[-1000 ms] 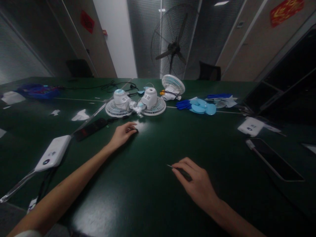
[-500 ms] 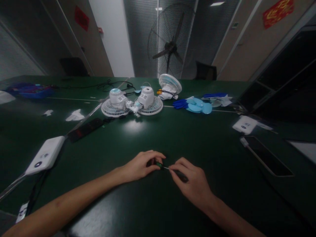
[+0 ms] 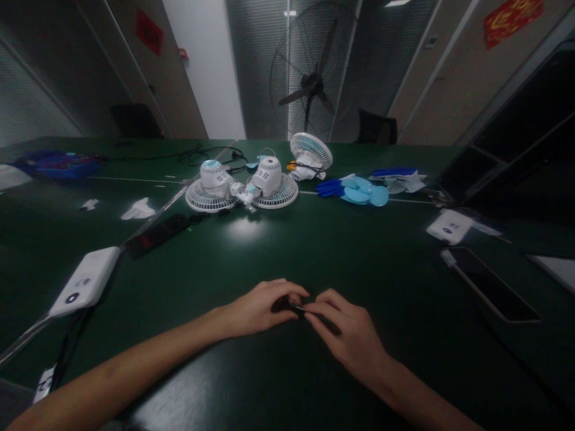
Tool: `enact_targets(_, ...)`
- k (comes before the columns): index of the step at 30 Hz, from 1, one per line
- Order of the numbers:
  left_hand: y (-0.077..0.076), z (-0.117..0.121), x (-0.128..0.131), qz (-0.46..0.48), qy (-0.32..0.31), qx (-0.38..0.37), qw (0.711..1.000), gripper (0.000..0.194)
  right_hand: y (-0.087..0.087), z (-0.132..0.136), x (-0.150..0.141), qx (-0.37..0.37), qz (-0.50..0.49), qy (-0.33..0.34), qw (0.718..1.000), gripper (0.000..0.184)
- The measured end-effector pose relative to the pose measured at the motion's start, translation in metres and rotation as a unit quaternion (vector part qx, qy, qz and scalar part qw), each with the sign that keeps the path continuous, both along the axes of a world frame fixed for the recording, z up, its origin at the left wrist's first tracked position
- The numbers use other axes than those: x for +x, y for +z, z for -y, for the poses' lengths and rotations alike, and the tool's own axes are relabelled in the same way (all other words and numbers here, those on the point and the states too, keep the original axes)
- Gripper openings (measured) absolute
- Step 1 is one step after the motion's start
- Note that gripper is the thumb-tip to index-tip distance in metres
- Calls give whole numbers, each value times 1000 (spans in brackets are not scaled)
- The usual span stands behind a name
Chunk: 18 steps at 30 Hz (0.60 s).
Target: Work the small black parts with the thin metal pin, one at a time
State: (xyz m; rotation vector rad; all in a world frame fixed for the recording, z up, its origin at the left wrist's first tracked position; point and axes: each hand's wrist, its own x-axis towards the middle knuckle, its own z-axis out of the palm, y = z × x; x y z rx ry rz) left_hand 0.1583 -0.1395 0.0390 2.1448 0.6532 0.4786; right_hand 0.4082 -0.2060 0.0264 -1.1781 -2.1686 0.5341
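Observation:
Just above the green tabletop, my left hand (image 3: 263, 308) is closed in a pinch round a small green piece (image 3: 291, 304). Most of that piece is hidden by the thumb and fingers, so its exact kind does not show. My right hand (image 3: 353, 332) grips a small screwdriver (image 3: 331, 326) with a dark handle. Its thin metal shaft points left, and its tip meets the green piece between the left fingertips. Whether the tip sits in a screw is too small to tell.
Two white fans (image 3: 268, 179) lie face down farther back, with a third fan (image 3: 309, 152) behind them. Blue fan blades (image 3: 365, 191) rest beside blue gloves (image 3: 329, 188). White power banks (image 3: 85, 281) and a phone (image 3: 492, 284) are at the sides. A blue tray (image 3: 67, 166) stands far left.
My left hand has shifted slightly right and the two hands are closer together. Less of the green piece and of the screwdriver's handle shows. The view has tilted a little.

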Motion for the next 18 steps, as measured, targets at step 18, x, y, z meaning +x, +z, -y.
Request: enact_targets(18, 8, -16, -18, -34, 89, 138, 986, 44, 3, -1, 5, -24, -17, -50, 998, 22)
